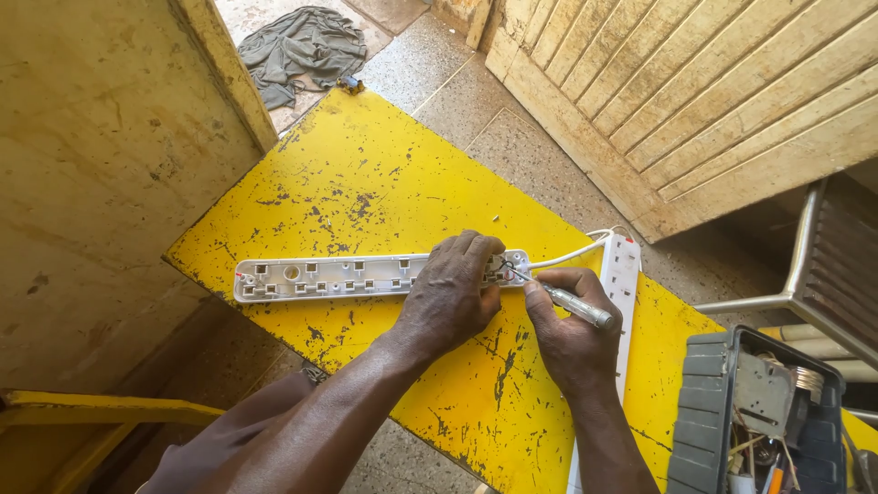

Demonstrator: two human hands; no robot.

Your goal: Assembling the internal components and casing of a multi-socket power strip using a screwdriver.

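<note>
An opened white power strip base [329, 277] lies across a yellow table [384, 183], its inner contacts showing. My left hand [453, 297] presses down on the strip's right end. My right hand [567, 334] grips a screwdriver with a clear handle [578, 307], its tip pointing into the wiring at that end. A white cable [572, 254] runs from the strip's right end. The strip's white cover [620, 284] lies to the right, partly under my right hand.
A grey open toolbox [754, 412] with tools sits at the table's right end. A grey cloth [302, 46] lies on the tiled floor beyond the table. A wooden slatted door [713, 91] stands at upper right, a metal chair [823, 265] beside it.
</note>
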